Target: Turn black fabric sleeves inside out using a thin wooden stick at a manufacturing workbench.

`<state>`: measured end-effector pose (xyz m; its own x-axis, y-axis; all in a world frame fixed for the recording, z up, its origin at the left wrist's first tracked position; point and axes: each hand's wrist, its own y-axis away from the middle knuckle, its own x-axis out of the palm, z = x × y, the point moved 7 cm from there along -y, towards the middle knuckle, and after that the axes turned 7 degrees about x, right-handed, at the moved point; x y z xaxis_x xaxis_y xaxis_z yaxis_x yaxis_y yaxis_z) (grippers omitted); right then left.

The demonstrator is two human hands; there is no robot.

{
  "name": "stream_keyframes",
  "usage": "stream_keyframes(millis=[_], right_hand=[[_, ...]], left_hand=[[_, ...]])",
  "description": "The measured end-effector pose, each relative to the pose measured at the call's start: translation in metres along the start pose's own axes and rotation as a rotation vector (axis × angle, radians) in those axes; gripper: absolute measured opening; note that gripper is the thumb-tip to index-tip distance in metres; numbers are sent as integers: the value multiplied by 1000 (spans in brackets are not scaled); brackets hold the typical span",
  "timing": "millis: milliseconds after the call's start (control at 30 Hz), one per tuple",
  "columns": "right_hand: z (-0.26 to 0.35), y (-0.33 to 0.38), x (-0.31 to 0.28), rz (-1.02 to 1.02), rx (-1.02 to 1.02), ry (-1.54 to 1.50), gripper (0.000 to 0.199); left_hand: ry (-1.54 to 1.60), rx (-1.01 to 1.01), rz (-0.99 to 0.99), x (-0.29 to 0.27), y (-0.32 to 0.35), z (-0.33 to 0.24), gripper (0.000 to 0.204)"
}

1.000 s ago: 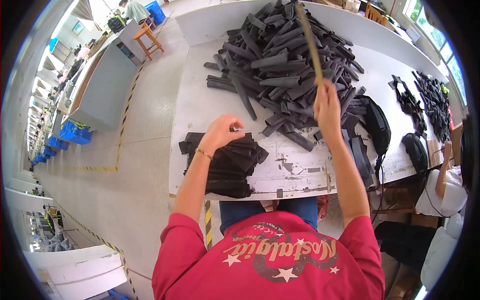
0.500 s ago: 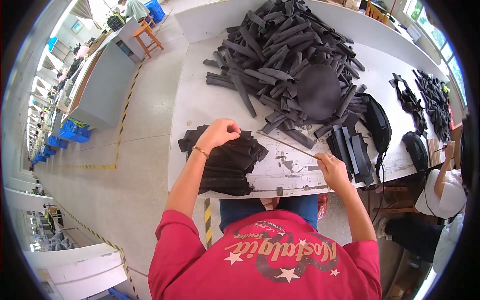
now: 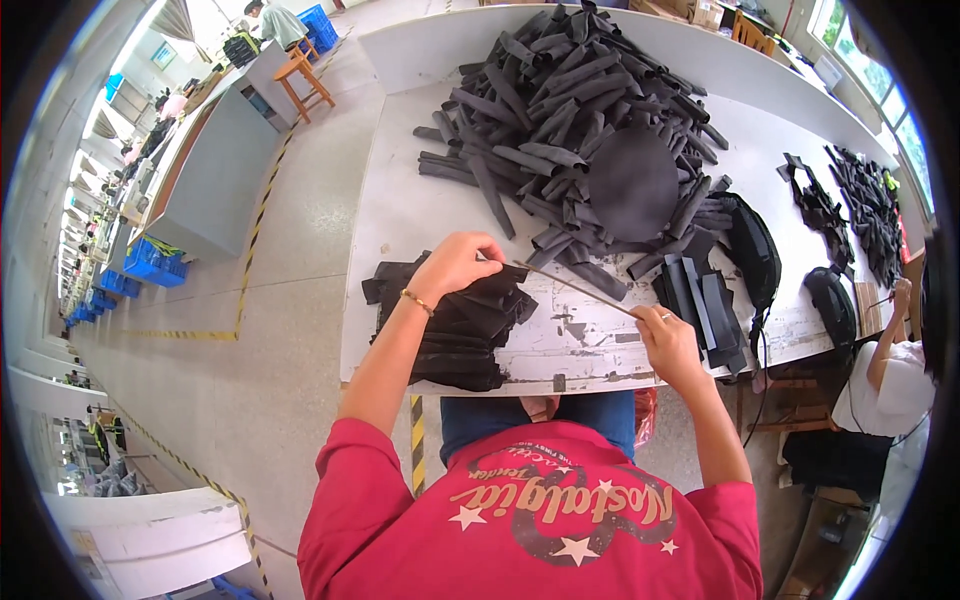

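My left hand (image 3: pixel 462 263) is closed in a pinch at the top edge of a black fabric piece (image 3: pixel 514 272), above a stack of flat black fabric pieces (image 3: pixel 455 335) near the table's front edge. A thin brown stick (image 3: pixel 585 290) slants across the tabletop, its near end gripped by my right hand (image 3: pixel 670 340). The stick's far tip meets the fabric piece beside my left fingertips. Beyond my hands rises a large heap of rolled black fabric tubes (image 3: pixel 545 110), with a round dark disc (image 3: pixel 633 185) lying on it.
Right of my right hand are folded dark strips (image 3: pixel 700 300) and a black padded pouch (image 3: pixel 750 250) with a hanging cord. More black pieces (image 3: pixel 865 210) lie on the white table (image 3: pixel 400 190) at far right, where another person's arm (image 3: pixel 885 345) shows. A low white panel borders the back.
My left hand has shifted right and slightly up, toward the stick's tip. My right hand keeps its hold on the stick, almost unmoved.
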<state>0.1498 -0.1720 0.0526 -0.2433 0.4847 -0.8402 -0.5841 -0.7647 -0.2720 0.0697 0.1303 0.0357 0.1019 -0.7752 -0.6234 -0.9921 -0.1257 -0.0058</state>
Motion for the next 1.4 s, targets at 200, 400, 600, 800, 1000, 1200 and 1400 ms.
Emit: stream_keyframes(millis=[200,400,600,800,1000,1200,1400], right_hand=[[-4,14,-23,17,26,-39,11],[0,9,0,25,-7,3,16],[20,-13,74,64,118,-483,26],[32,5,115,257,364,-898,25],[54,13,122,6,396,-750,22],[58,45,127,37,448,-733,20],[52,58,132,161,488,-714,19]], left_hand=[[-18,-4,-6,-3,-2,-1,12],[35,0,19,16,-8,-13,13],[-74,409,173,79,0,-95,18],[1080,196,-841,34,57,-17,35],[1794,-31,-726,113,34,-5,25],[1689,-76,-791,99,32,-13,30],[1669,-127,-851,105,31,-12,32]])
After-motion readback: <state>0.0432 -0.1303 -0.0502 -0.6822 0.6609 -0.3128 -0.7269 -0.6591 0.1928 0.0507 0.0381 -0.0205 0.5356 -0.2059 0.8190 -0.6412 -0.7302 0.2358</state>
